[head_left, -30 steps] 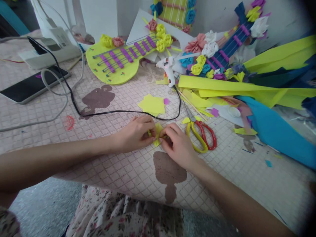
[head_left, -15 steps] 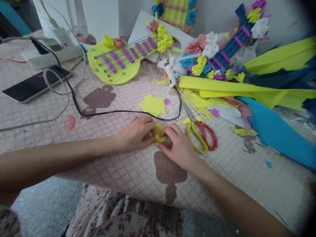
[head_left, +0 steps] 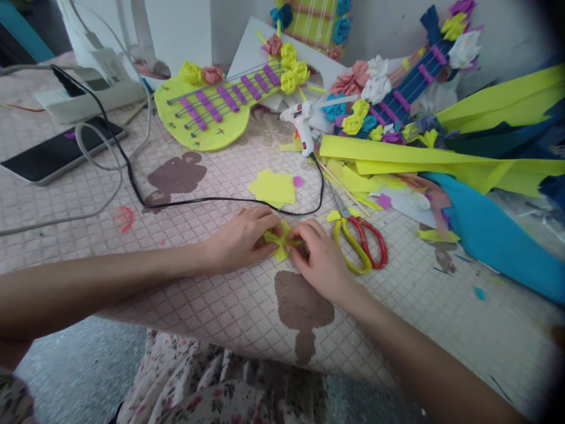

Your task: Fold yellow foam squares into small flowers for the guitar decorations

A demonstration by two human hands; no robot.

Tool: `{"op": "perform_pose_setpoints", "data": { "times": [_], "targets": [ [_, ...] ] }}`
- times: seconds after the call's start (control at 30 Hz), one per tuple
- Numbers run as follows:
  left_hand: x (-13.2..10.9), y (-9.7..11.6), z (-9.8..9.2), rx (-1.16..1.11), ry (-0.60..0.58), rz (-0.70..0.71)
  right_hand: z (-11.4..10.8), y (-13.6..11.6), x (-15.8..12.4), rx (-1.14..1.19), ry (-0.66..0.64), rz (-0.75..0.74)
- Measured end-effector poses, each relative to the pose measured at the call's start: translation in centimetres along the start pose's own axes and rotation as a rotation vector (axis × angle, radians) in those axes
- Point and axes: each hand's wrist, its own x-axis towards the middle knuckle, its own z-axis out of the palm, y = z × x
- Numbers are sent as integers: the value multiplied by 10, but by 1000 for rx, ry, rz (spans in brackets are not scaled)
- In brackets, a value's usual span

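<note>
Between my fingers, low over the table, is a small yellow paper piece (head_left: pixel 281 249), creased into a cross-like shape. My left hand (head_left: pixel 251 235) pinches its left side, and my right hand (head_left: pixel 321 254) pinches its right side. Just beyond lies a flat yellow star-shaped cutout (head_left: pixel 272 186) with a small purple scrap (head_left: pixel 298 181) at its edge. Close to my right hand rest scissors (head_left: pixel 362 241) with one yellow and one red handle. A black cord (head_left: pixel 212 200) runs across the table behind my hands to a white glue gun (head_left: pixel 304 128).
A yellow paper guitar (head_left: pixel 207 118) with purple strips lies at the back, and a blue one (head_left: pixel 412 88) with paper flowers leans at right. Yellow paper strips (head_left: pixel 397 154) and a blue sheet (head_left: pixel 498 235) spread over the right side. A phone (head_left: pixel 57 150) and power strip (head_left: pixel 88 97) sit left.
The yellow piece has been pinched into a sharper cross, its top and bottom points now spread out. My right hand's fingertips have shifted slightly along it; other things stay put.
</note>
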Motion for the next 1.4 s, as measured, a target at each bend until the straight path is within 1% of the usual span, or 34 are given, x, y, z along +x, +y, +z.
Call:
{"op": "perform_pose_setpoints", "data": {
  "times": [0.33,0.6,0.87,1.1,1.4],
  "targets": [
    [1,3,1,23,17,-18,-1,-3,2,-18,-7,19],
    [1,4,2,33,44,-7,1,-1,2,-25,7,2],
    [1,2,3,10,38,-13,2,-1,1,-41,20,0],
    [1,3,5,69,50,-22,3,0,1,-36,39,-20],
    [1,3,6,75,66,-24,3,0,1,-34,36,-27]
  ]
}}
